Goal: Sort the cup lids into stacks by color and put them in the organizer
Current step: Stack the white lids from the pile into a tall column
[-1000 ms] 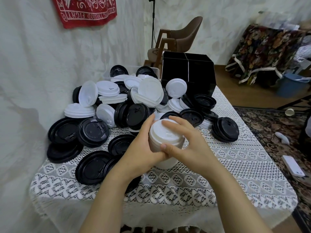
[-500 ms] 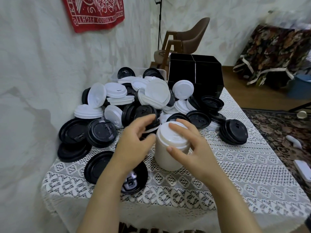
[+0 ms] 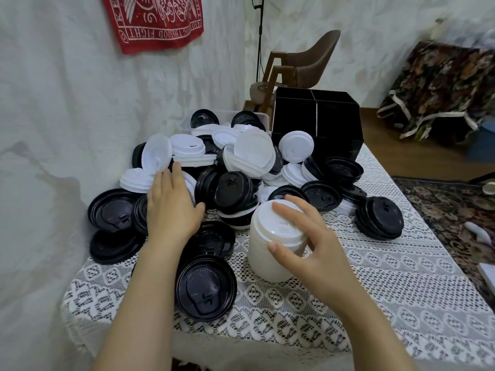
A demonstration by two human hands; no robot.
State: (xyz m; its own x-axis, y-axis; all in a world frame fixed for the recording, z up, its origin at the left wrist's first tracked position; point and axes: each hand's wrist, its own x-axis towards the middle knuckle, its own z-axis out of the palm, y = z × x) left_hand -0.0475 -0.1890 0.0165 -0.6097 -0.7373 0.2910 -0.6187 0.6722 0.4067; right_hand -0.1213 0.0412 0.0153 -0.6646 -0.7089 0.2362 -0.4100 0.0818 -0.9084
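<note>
While the right hand (image 3: 308, 242) hung over the near middle of the surface (image 3: 401, 290), its grip was curled round the top of a tall stack of white lids (image 3: 270, 258). The thumb was pressed against the side facing the person and the other fingers were bent over the top lid. That stack stood upright on the lace cloth, directly under the grip.

The left hand (image 3: 171, 207) lay palm down off to the left. Its grip was spread flat, fingers straight and close together, holding nothing. The fingertips reached a leaning white lid (image 3: 156, 152) and a low pile of white lids (image 3: 132, 180), though I could not tell whether they touched. Loose black lids lay beneath and around that hand, and a large black lid (image 3: 206, 287) sat just beside the left forearm.

Beyond both grips rose the mixed heap of black and white lids (image 3: 241, 167). Behind the heap, well past the right grip, stood the black organizer (image 3: 316, 124), its top divided into compartments. To the right of the right grip sat a short stack of black lids (image 3: 379, 218), apart from the white stack. A clear plastic bin (image 3: 184, 125) showed behind the heap with a few lids in it. A red cloth banner (image 3: 155, 20) hung on the wall above.
</note>
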